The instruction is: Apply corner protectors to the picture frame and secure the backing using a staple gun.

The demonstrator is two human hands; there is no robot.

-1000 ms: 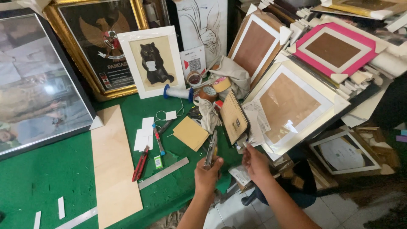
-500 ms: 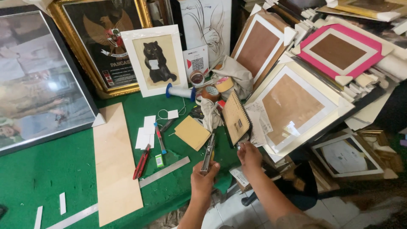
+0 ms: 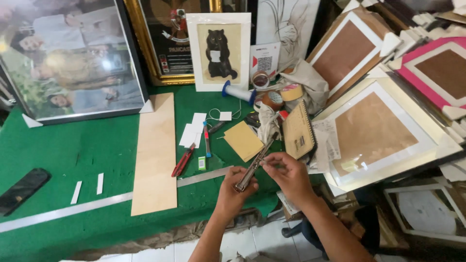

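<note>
My left hand [image 3: 234, 189] grips the lower end of a long, slim metal tool [image 3: 255, 163] that looks like a stapler, held slanted over the front edge of the green table [image 3: 87, 155]. My right hand [image 3: 286, 172] pinches the same tool near its middle with the fingertips. Its upper end points toward a tan notepad [image 3: 243, 140] and a small brown framed board [image 3: 298, 131] that leans upright just behind my hands.
A long plywood strip [image 3: 156, 153], a red cutter [image 3: 182, 160], white paper slips [image 3: 194, 130], a metal ruler [image 3: 68, 211] and a dark phone [image 3: 22, 190] lie on the table. Tape rolls [image 3: 291, 92] and framed pictures [image 3: 218, 51] stand behind. Stacked frames [image 3: 378, 131] crowd the right.
Both hands have lifted the metal tool slightly and drawn together on it. The view has shifted left and down, so more of the green table shows.
</note>
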